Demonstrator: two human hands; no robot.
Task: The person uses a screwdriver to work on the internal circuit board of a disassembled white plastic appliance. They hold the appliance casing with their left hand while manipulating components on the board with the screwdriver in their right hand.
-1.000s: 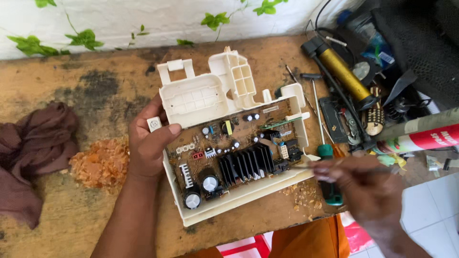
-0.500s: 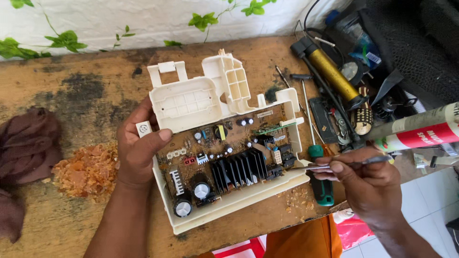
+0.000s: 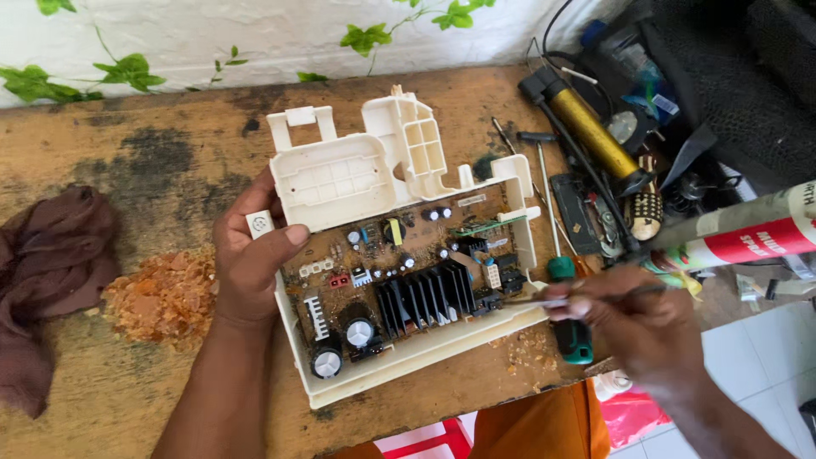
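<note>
Left hand [image 3: 252, 268] grips the left edge of the circuit board [image 3: 399, 280], thumb on top and fingers closed around the side. Right hand [image 3: 633, 319] is pinched shut on a thin metal tool [image 3: 544, 299], and the tip of the tool touches the right edge of the board.

That board is brown and sits in a cream plastic case [image 3: 340, 174] in the middle of the wooden table [image 3: 127, 161]. On the board are a black finned block [image 3: 425, 296], round silver-topped cans [image 3: 360, 331] near the front left corner, and many small parts. The case has a ribbed lid part at the back of the board.

Left of the board lie a pile of orange crumbs [image 3: 161, 297] and a brown cloth [image 3: 47, 280]. Right of the board are a green-handled screwdriver [image 3: 568, 327], a yellow pump tool [image 3: 591, 132] and a red and white tube [image 3: 748, 238].
</note>
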